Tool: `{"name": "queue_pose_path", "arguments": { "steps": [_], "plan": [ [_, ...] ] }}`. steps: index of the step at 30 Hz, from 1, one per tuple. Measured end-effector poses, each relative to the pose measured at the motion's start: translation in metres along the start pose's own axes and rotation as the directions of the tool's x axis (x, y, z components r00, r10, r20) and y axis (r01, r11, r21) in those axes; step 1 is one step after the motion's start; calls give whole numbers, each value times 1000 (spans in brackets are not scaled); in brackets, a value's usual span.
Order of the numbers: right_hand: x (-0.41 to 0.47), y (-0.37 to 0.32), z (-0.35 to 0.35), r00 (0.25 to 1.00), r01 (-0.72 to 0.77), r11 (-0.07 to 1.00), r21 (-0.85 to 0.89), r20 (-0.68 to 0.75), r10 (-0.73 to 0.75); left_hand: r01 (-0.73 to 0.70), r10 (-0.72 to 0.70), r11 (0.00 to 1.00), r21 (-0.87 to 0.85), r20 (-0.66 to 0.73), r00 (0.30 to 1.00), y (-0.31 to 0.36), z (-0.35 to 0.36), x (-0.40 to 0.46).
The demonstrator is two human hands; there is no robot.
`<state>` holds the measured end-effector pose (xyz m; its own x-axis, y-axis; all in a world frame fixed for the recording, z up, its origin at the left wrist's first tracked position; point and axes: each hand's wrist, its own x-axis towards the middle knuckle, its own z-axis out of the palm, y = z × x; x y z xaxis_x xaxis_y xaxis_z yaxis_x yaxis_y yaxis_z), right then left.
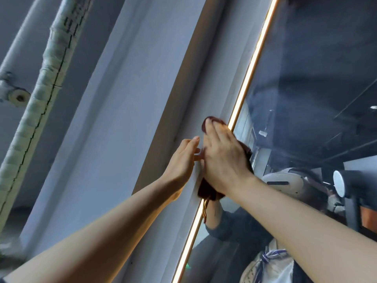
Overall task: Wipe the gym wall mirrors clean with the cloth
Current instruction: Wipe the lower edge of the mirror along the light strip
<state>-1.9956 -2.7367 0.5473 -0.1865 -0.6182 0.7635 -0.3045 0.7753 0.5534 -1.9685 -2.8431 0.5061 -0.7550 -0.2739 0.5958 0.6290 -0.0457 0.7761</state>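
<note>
The wiping step was judged to be in hand at the mirror's left edge, where a dark red cloth was pressed flat under the right hand, across the lit strip that ran from 7 o'clock to 1 o'clock through the view. The fingers of that hand were laid straight and close together over the cloth, pointing toward 11 o'clock, with cloth showing past the fingertips and again below the wrist at 6 o'clock of the hand. The left hand was held flat, fingers straight and together, against the grey wall panel just at 9 o'clock of the right hand, seemingly as a brace. A wrapped pipe was seen far off at 10 o'clock. The next move was judged to call for steady pressure and a stroke carried toward 3 o'clock, onto the open glass, with the cloth kept spread rather than bunched.
</note>
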Motion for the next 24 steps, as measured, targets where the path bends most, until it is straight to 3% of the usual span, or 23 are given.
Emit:
{"name": "queue_pose_path", "arguments": {
  "steps": [3, 8, 10, 14, 16, 18, 20, 22, 24],
  "plan": [
    [3, -1, -1, 990, 119, 990, 73, 64, -124, -32, 31, 999, -13, -47, 998, 6, 0, 5],
    [62, 40, -26, 996, 18, 1000, 3, -85, -18, -95, 96, 995, 20, -79, 992, 27, 5, 22],
    [68, 44, -30, 999, -3, 999, 32, -34, 4, -101, 101, 995, 7, -75, 992, 33, 9, 28],
    [56, 31, -33, 986, 151, 980, 132, 51, -159, -133, 130, 991, -28, -90, 988, 42, 16, 34],
    [71, 43, -40, 997, 82, 984, 160, -29, -78, -144, 140, 989, -37, -85, 986, 53, 19, 40],
    [95, 66, -46, 979, -81, 991, 102, -176, 98, -145, 141, 988, -47, -77, 987, 67, 22, 46],
    [106, 83, -47, 958, -199, 978, 66, -198, 208, -145, 140, 987, -71, -66, 988, 81, 28, 54],
    [100, 85, -42, 983, -142, 989, 30, -112, 145, -151, 146, 984, -100, -54, 988, 91, 33, 60],
    [87, 76, -35, 997, 29, 999, 45, -77, -25, -158, 152, 980, -125, -50, 987, 96, 36, 66]
  ]
}}
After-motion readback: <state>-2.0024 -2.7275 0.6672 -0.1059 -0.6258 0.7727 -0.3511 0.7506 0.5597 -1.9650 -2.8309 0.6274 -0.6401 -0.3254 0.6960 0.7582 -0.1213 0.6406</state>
